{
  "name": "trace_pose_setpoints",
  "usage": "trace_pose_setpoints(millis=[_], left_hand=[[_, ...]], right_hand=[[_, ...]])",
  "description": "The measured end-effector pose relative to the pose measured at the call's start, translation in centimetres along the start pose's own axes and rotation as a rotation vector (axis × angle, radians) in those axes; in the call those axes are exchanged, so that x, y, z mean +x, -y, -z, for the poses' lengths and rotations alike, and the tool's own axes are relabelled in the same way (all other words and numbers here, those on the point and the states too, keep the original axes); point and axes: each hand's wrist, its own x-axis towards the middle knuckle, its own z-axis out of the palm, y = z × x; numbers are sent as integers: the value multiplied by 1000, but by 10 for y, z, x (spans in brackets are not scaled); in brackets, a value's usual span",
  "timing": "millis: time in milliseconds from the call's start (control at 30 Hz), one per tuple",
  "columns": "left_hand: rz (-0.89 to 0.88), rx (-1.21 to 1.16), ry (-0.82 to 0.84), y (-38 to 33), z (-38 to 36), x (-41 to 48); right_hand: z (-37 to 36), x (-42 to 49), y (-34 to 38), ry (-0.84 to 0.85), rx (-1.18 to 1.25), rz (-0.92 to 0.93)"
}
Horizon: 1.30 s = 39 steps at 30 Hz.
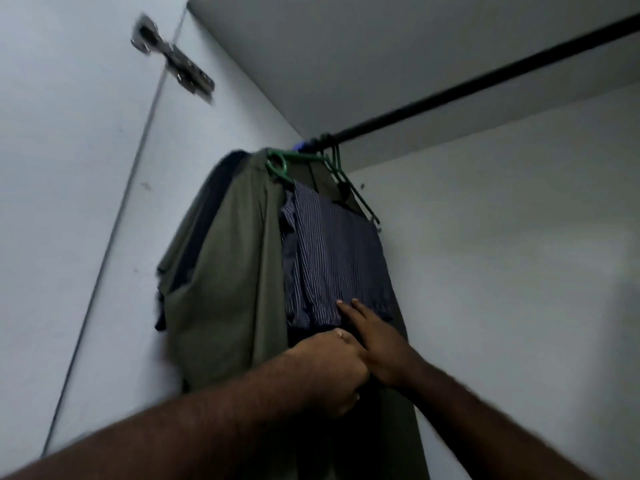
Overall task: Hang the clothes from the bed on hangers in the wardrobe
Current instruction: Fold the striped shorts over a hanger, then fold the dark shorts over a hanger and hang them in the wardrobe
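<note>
A navy striped cloth garment (pixel 332 258) hangs on a green plastic hanger (pixel 362 199) from the black wardrobe rod (pixel 485 81), at its far left end, just right of an olive green garment (pixel 225 271). The left hand (pixel 332 370), fingers curled, grips the striped garment's dark lower edge. The right hand (pixel 379 348) lays straight fingers flat on it.

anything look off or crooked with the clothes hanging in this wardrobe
Yes. The olive garment hangs lopsided, bunched toward the wall side, and the green hangers crowd tilted at the end of the rod. The striped garment is rumpled along its left edge.
</note>
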Motion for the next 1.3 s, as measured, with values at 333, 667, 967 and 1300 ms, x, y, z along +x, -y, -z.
trace_pose_setpoints(millis=[333,667,967,1300], left_hand=[[-55,-731,1,-221,-80,-26],[-36,-1653,-83,-473,-71,-155],[-291,-1849,-213,-548,-7,-258],[-1022,-1821,187,-658,140,-439]], right_hand=[[-51,-305,-34,333,-267,-512],[-29,-544,94,343,-391,-1086],[-18,-674,264,214,-466,-1410],[27,-820,506,102,-592,-1989]])
